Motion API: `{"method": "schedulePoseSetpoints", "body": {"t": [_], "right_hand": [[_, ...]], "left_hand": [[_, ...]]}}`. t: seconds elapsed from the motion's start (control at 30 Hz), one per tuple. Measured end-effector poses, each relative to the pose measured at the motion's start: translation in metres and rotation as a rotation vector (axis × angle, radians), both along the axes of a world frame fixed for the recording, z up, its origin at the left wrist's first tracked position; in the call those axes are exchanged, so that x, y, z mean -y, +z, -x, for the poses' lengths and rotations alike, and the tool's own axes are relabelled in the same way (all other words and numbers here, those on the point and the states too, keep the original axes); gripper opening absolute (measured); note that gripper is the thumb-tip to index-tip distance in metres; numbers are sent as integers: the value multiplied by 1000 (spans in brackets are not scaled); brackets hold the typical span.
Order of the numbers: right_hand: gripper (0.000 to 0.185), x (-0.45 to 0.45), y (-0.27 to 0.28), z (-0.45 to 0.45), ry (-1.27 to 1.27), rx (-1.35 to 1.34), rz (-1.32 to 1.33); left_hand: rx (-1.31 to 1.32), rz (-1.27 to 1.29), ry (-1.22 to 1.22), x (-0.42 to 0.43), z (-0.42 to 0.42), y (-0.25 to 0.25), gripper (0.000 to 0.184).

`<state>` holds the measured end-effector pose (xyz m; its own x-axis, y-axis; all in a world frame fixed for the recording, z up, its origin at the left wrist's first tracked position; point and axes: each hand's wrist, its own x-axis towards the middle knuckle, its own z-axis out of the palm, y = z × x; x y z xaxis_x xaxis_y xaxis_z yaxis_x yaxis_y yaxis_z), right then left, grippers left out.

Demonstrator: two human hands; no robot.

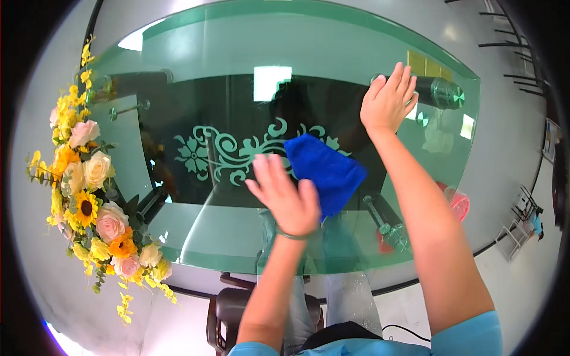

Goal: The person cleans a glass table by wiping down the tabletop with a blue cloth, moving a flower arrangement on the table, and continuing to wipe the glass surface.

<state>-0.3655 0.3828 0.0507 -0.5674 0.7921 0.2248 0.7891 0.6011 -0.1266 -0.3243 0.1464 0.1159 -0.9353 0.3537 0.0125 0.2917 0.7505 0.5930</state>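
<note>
A blue cloth (pixel 328 175) with a creased surface appears over the middle of a green glass tabletop (pixel 208 50). My left hand (pixel 284 199) is just left of the cloth, fingers spread and slightly blurred, its thumb at the cloth's edge. Whether the thumb touches the fabric I cannot tell. Farther off on the right, my right hand (pixel 389 101) has its fingers stretched out over the glass beside a dark cylindrical leg (pixel 427 90). Neither hand grips anything. A pale scroll-and-flower pattern (pixel 228 151) shows on the dark panel, partly hidden by the cloth and left hand.
Yellow, pink and orange flowers (pixel 98 207) line the table's left edge. Below the near edge stands a dark chair (pixel 231 308). A pink-red object (pixel 459 204) is beyond the right side, and metal racks (pixel 513 237) stand farther off.
</note>
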Motion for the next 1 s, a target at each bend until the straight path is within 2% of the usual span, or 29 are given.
{"method": "schedulePoseSetpoints", "body": {"t": [0.1,0.17,0.27,0.4,0.43,0.5,0.6,0.67,0.7,0.77,0.8,0.83,0.87,0.9,0.93,1.0], "right_hand": [[54,-3,-2,0,19,-4,-23],[54,-2,-3,0,21,3,-15],[54,-4,-3,0,24,-1,3],[54,-3,0,-1,21,19,34],[54,-3,0,-1,19,25,35],[55,-2,1,-1,15,37,32],[55,-2,1,-2,13,47,15],[55,-3,0,-1,19,48,6],[55,-3,1,2,17,50,1],[54,-1,1,0,10,56,-3],[54,-1,2,0,7,58,-2],[54,-1,3,0,5,57,1],[54,-1,4,1,5,55,2],[54,-1,3,0,12,53,-18],[54,-2,3,1,15,53,-14],[54,-1,4,0,20,61,-5]], "left_hand": [[173,-55,-138,-44,-36,14,70],[218,94,-151,-69,-34,-7,69],[45,191,-282,-68,-7,-28,69],[-26,262,-395,1,85,-26,70],[-77,301,-357,26,112,-23,70],[-282,428,-111,79,160,-36,75],[-267,374,348,118,207,-56,80],[-335,526,268,110,198,-68,80],[-345,557,130,93,183,-60,79],[-136,456,-224,52,141,-34,82],[260,474,-381,25,131,-5,82],[263,437,-607,15,120,-4,83],[108,278,-726,18,103,-20,83],[-38,203,-785,16,106,-17,81],[-26,125,-846,18,121,-19,76],[63,222,-852,28,167,-14,73]]}}
